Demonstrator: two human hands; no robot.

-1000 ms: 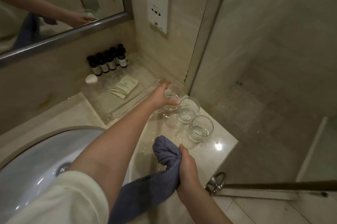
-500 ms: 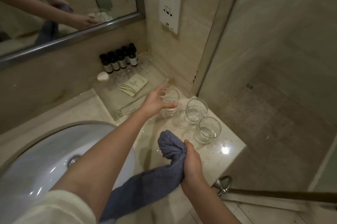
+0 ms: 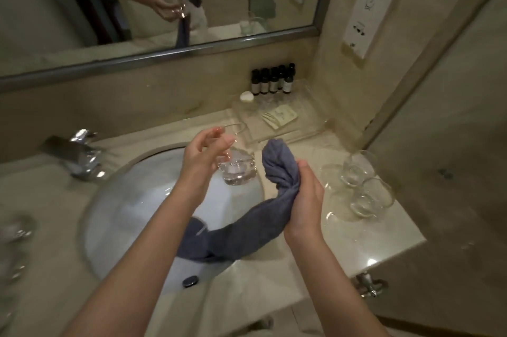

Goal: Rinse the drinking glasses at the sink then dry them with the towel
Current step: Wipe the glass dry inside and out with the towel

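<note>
Now the person holds one drinking glass (image 3: 238,165) in the left hand (image 3: 204,156), above the far edge of the sink (image 3: 131,199). The fingers (image 3: 211,133) of this hand curl around its side, and the glass looks tilted, its rim toward the wall. The right hand (image 3: 304,199) grips the grey-blue towel (image 3: 277,169); one twisted end stands up just beside the glass, and the long tail hangs down into the basin.

The step in hand seems to be the drying of this glass. To do it well, the person should bring the twisted end into the mouth of the glass, then turn the glass slowly with the left hand while the towel presses on the inner wall. The grip should be firm but not hard, because wet glass slips easily and thin walls can break. The tail of the towel should come out of the basin, so it does not take up water.

The bench (image 3: 356,248) is pale polished stone and looks wet near the two other glasses (image 3: 365,185), which stand close together at the right, near the wall. A large mirror (image 3: 164,7) is above. A chrome faucet (image 3: 79,155) stands at the left. At the back corner a clear tray (image 3: 310,128) carries small dark bottles (image 3: 273,81) and a paper packet (image 3: 279,118).
</note>
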